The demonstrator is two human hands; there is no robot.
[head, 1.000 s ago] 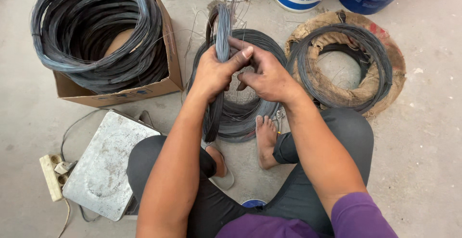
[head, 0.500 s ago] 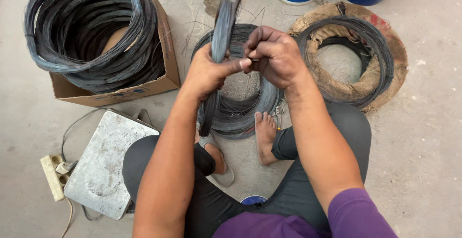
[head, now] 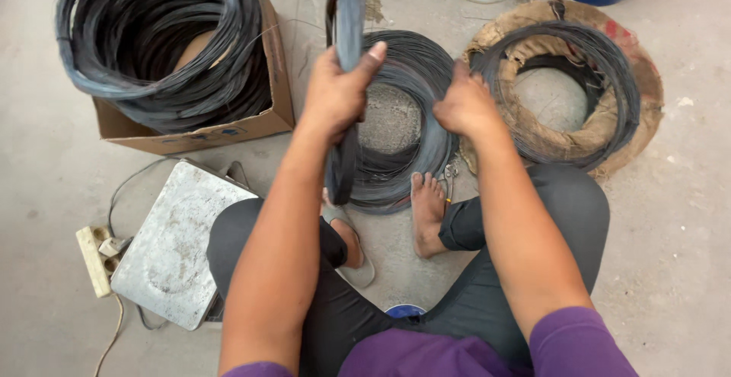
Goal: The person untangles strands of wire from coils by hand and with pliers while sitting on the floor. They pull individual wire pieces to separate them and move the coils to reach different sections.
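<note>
From the head camera, the person sits on the concrete floor (head: 685,217) with knees apart. The left hand (head: 339,91) is raised, its fingers clamped around a small coil of dark wire (head: 349,11) held upright on edge, the thumb pressed across its front. The right hand (head: 466,107) hangs just beside it, knuckles up and fingers curled under; whether they grip anything cannot be told. Below both hands a larger wire coil (head: 411,129) lies flat on the floor, a bare foot (head: 428,209) touching its near edge. To the left a cardboard box (head: 251,122) holds more coiled wire (head: 152,42); to the right lies a burlap-wrapped coil (head: 567,80). A metal scale (head: 175,244) sits near the left knee.
</note>
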